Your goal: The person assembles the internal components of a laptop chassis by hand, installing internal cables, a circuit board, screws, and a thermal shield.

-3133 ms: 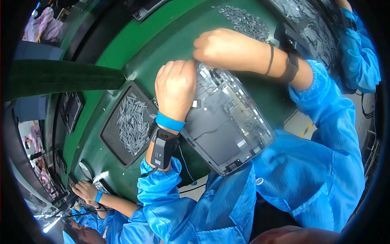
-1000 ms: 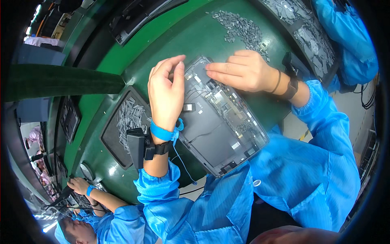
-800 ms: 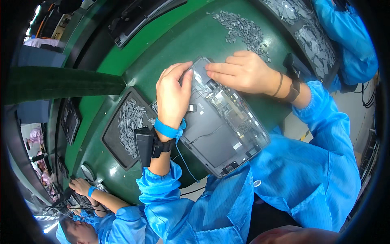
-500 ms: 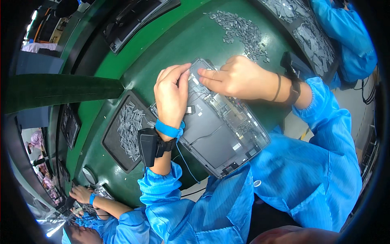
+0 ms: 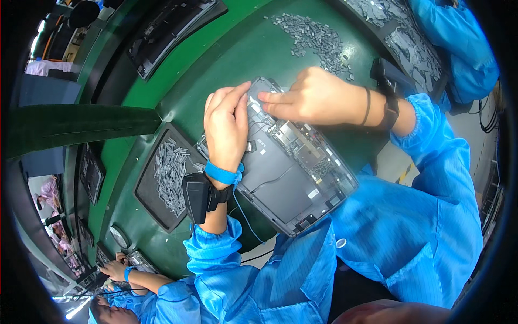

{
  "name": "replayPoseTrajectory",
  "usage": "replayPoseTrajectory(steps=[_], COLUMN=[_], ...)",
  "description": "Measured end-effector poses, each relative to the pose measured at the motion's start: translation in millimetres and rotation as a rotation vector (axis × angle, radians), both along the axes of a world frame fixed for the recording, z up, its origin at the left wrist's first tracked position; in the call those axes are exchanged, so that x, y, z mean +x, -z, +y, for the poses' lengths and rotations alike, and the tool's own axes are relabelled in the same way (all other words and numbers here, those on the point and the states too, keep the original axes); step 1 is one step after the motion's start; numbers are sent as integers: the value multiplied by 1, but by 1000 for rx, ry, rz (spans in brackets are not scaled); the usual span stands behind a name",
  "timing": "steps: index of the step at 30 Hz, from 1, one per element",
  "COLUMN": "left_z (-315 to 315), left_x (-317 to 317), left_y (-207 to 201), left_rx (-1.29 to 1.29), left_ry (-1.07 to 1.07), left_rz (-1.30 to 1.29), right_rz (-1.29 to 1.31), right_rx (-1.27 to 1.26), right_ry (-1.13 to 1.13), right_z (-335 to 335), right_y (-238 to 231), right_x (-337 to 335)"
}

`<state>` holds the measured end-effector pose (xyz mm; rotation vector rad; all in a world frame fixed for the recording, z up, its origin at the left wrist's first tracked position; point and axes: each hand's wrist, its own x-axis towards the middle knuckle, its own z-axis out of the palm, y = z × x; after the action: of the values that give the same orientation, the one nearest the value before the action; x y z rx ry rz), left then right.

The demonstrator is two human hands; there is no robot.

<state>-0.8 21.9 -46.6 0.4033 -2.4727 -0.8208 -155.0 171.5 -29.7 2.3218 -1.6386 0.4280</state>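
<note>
A dark grey laptop casing [image 5: 270, 186] lies slanted on the green table, its inside facing up with an exposed circuit board [image 5: 302, 148] and a thin black cable. My left hand [image 5: 225, 121] grips its far left edge near the corner, thumb and forefinger close together at the rim. From the right, my right hand [image 5: 310, 97] reaches over the same far end, its forefinger and middle finger pressed together on the casing's inner surface, the other fingers curled. Whatever small part those fingertips may hold is hidden. A blue strap with a cord circles my left wrist.
Left of the casing, a black tray [image 5: 144, 186] holds many small grey strips [image 5: 171, 173]. Loose small grey pieces [image 5: 313, 40] are spread at the far side. Another tray of grey pieces [image 5: 413, 51] stands far right. A dark panel [image 5: 172, 35] lies far left. Co-workers sit nearby.
The whole view has shifted slightly. Both my hands stay at the casing's far end with nearly the same grip. A co-worker's hand at lower left has moved a little.
</note>
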Motion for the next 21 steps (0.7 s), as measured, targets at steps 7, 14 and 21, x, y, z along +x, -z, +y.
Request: replayPoseTrajectory(steps=[7,14,21], left_z=[0,1,-2], left_x=[-2,-2,-2], left_y=[3,3,4], left_rx=[11,2,2], left_ry=[30,23,26], left_rz=[22,20,8], right_rz=[74,117,73], right_rx=[-42,15,67], right_ry=[139,213,205], right_z=[5,1,-6], right_y=[-1,-6,-14], right_x=[13,28,29])
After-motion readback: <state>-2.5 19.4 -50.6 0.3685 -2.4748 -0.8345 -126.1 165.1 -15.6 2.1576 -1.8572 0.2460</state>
